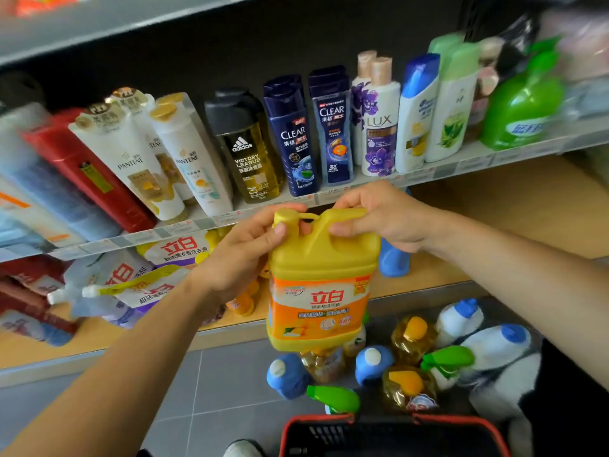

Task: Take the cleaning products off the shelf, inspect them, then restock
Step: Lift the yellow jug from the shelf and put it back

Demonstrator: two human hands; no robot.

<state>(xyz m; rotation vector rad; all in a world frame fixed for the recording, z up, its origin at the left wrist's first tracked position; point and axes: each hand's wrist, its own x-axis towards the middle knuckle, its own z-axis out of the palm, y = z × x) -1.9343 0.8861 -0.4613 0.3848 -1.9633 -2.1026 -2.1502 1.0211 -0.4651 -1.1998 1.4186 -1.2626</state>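
A big yellow detergent jug (318,285) with an orange label hangs upright in front of the lower wooden shelf (428,275). My right hand (382,216) grips its handle from above. My left hand (244,249) holds the jug's left shoulder, thumb and fingers around the yellow cap. On the grey floor below stand several cleaning products: blue-capped bottles (286,374), amber dish-soap bottles (412,338), green-trigger sprayers (336,397) and white bottles with blue caps (494,344).
The upper shelf (329,199) holds shampoo and body-wash bottles in a row. Detergent refill pouches (131,285) lie on the lower shelf's left side; a blue bottle (393,258) stands behind the jug. A red-rimmed black basket (392,437) sits at the bottom edge.
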